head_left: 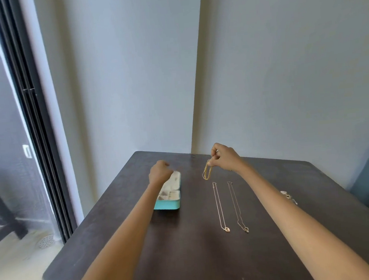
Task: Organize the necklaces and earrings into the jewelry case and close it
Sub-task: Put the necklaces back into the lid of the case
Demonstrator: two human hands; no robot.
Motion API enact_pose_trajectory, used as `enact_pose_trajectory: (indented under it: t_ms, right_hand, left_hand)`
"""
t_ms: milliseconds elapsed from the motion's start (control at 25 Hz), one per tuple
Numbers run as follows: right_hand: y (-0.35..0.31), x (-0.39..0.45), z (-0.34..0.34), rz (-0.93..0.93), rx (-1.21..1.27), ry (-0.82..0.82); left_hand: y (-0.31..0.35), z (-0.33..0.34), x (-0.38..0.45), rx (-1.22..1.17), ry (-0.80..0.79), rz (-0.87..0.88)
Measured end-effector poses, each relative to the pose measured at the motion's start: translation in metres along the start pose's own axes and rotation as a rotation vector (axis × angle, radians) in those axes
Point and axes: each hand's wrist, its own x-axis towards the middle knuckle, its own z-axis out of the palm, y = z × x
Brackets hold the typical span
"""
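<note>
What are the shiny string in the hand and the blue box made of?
The gold necklace pinched by the right hand looks like yellow metal: it glints and hangs limp in a loop. The jewelry case has a smooth turquoise shell, perhaps plastic or faux leather, with a pale, soft-looking lining; too blurred to be sure.

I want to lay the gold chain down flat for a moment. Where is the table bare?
Bare wood lies between the open turquoise jewelry case and the two thin pendant necklaces, and along the dark wooden table near edge. It is crowded around the small earrings by the right forearm.
</note>
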Motion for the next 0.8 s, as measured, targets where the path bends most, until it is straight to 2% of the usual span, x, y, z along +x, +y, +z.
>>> enact_pose_trajectory:
  t_ms: [80,360,600,800]
  right_hand:
    - [-0.002,0.004,0.014,-0.016,0.014,-0.007]
    - [-0.012,0.012,0.042,-0.064,0.06,-0.058]
    - [-0.009,0.016,0.052,-0.068,0.104,-0.073]
    - [-0.011,0.013,0.058,-0.095,0.154,-0.065]
  left_hand:
    - [-0.027,-0.004,0.004,0.118,-0.025,-0.083]
    - [-0.045,-0.009,0.019,0.149,-0.011,-0.216]
    - [-0.058,-0.014,0.03,0.026,-0.082,-0.307]
    - [-0.055,-0.009,0.019,-0.223,-0.23,-0.345]
